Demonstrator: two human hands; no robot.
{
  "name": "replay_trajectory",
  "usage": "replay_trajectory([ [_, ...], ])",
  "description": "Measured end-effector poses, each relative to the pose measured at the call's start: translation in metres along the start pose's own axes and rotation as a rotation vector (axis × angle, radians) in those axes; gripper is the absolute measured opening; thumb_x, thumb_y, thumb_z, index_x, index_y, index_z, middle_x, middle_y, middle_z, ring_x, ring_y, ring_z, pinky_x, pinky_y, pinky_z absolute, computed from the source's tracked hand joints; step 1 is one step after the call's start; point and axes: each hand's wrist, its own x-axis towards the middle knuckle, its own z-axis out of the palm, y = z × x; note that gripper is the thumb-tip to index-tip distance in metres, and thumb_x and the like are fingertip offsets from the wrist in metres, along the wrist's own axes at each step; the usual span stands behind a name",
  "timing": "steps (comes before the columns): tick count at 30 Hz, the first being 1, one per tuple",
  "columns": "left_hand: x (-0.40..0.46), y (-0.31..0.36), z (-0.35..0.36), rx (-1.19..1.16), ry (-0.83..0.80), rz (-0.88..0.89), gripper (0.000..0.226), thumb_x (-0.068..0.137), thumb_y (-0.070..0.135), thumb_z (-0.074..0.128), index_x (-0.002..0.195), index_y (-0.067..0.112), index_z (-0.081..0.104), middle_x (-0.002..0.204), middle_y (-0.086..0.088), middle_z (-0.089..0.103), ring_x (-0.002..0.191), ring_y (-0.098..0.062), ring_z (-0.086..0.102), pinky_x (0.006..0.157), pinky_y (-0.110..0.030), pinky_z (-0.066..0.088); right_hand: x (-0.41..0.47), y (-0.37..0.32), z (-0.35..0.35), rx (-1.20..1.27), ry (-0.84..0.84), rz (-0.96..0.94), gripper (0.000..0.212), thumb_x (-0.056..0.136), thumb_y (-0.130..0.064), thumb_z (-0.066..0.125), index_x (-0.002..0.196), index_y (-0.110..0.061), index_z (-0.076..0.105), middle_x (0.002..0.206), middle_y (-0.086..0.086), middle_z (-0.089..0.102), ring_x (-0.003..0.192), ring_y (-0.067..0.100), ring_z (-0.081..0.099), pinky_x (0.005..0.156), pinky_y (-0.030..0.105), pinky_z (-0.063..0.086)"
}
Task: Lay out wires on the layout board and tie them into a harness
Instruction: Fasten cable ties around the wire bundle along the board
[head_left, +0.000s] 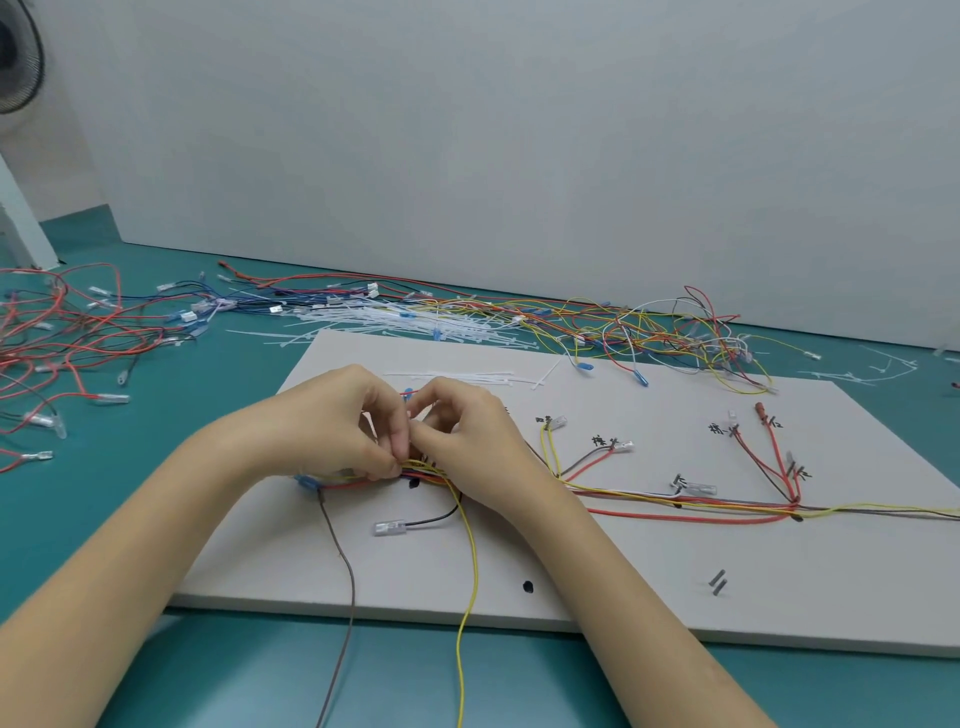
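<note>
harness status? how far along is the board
Done: the wires are already routed along the layout board, with branches fanned out to their marked spots. In hand: the left hand and right hand pinch the wire bundle at the left end, apparently tying it. Left: no ties are discernible along the right run; spare cable ties wait on the board.

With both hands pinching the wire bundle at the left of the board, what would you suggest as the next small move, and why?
Probably take one cable tie from the loose white ones just behind the hands and wrap it where the left hand and right hand pinch the wire bundle. The wires are gathered there on the layout board, but whether a tie is already on is hidden by the fingers.
</note>
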Motion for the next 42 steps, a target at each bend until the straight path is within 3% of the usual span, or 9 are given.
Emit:
replay_trajectory([
  [5,-0.006,0.0,0.005,0.042,0.008,0.037,0.028,0.074,0.005,0.071,0.063,0.031,0.075,0.055,0.01,0.065,0.045,-0.003,0.053,0.046,-0.013,0.038,0.0,0.0,0.001,-0.007,0.016,0.0,0.006,0.088,-0.012,0.06,0.086,-0.015,0.065,0.072,0.006,0.069,0.062,0.012,0.056,0.066,0.03,0.047],
  [7,-0.009,-0.001,0.007,0.065,-0.002,0.073,0.029,0.074,0.006,0.071,0.068,0.033,0.077,0.069,0.013,0.068,0.055,-0.005,0.061,0.053,-0.019,0.046,0.0,0.001,0.001,-0.013,0.023,-0.007,0.006,0.088,-0.011,0.06,0.085,-0.014,0.065,0.071,0.004,0.067,0.061,0.01,0.054,0.064,0.029,0.045],
  [10,-0.017,-0.003,0.005,0.106,-0.05,0.123,0.027,0.073,0.01,0.077,0.077,0.037,0.078,0.086,0.024,0.061,0.072,0.0,0.064,0.067,-0.015,0.049,0.0,0.001,0.002,-0.024,0.016,-0.005,0.007,0.089,-0.011,0.06,0.085,-0.016,0.064,0.066,-0.003,0.062,0.057,0.005,0.051,0.059,0.023,0.041],
  [15,-0.018,0.001,0.0,0.141,-0.184,0.105,0.028,0.07,0.026,0.086,0.092,0.04,0.076,0.094,0.026,0.05,0.079,0.001,0.059,0.078,-0.02,0.05,0.001,0.002,0.001,-0.026,0.004,0.005,0.009,0.09,-0.011,0.058,0.086,-0.017,0.063,0.07,0.002,0.066,0.06,0.009,0.054,0.06,0.023,0.043],
  [20,-0.016,0.005,0.001,0.233,-0.145,0.145,0.034,0.059,0.044,0.09,0.09,0.039,0.076,0.096,0.032,0.05,0.081,0.003,0.058,0.076,-0.021,0.05,0.001,0.002,0.001,-0.018,-0.002,0.011,0.007,0.091,-0.011,0.058,0.089,-0.013,0.064,0.074,0.008,0.069,0.064,0.013,0.056,0.06,0.023,0.042],
  [23,-0.018,0.001,0.004,0.261,-0.097,0.187,0.038,0.056,0.05,0.089,0.089,0.037,0.076,0.091,0.024,0.053,0.081,0.004,0.054,0.072,-0.017,0.047,0.001,0.002,0.0,-0.012,-0.01,0.013,0.007,0.091,-0.012,0.058,0.088,-0.014,0.064,0.073,0.006,0.068,0.062,0.01,0.054,0.058,0.021,0.041],
  [30,-0.021,-0.005,0.007,0.22,-0.078,0.232,0.031,0.064,0.044,0.087,0.091,0.032,0.078,0.088,0.018,0.052,0.073,0.003,0.055,0.063,-0.008,0.038,0.0,0.001,-0.001,0.008,-0.012,0.017,0.008,0.092,-0.011,0.057,0.088,-0.014,0.064,0.076,0.009,0.068,0.063,0.012,0.053,0.055,0.015,0.037],
  [38,-0.027,-0.009,0.005,0.197,-0.118,0.207,0.035,0.066,0.049,0.084,0.098,0.035,0.076,0.097,0.021,0.05,0.085,-0.001,0.059,0.077,-0.016,0.046,0.0,0.001,-0.002,0.02,-0.026,0.023,0.009,0.093,-0.009,0.055,0.089,-0.009,0.063,0.074,0.007,0.069,0.066,0.015,0.058,0.055,0.013,0.038],
  [42,-0.025,-0.01,0.007,0.192,-0.095,0.213,0.029,0.069,0.044,0.083,0.096,0.035,0.076,0.095,0.02,0.052,0.079,-0.001,0.057,0.069,-0.01,0.041,0.0,0.0,-0.002,0.028,-0.032,0.026,0.01,0.093,-0.008,0.054,0.09,-0.008,0.063,0.073,0.005,0.067,0.066,0.015,0.058,0.056,0.014,0.039],
])
